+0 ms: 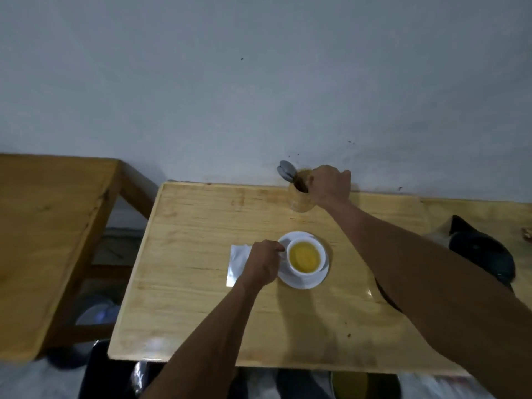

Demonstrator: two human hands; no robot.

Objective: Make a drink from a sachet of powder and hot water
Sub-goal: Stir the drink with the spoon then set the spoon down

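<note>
A white cup (pixel 306 257) full of yellow liquid stands on a white saucer (pixel 313 279) in the middle of the pale wooden table (pixel 201 298). My left hand (pixel 263 263) is closed at the cup's left side, where its handle would be; the handle itself is hidden. A white sachet or paper (pixel 236 262) lies flat just left of that hand, partly under it. At the back edge, my right hand (pixel 329 184) is closed over the rim of a wooden holder (pixel 299 201) with spoons (pixel 286 171) sticking out; what the fingers grip is hidden.
A second, darker wooden table (pixel 49 240) stands to the left with a gap between. A dark object (pixel 480 251) lies at the right side of the table, behind my right forearm. A grey wall (pixel 259 82) rises right behind the table. Dark items sit under the near edge.
</note>
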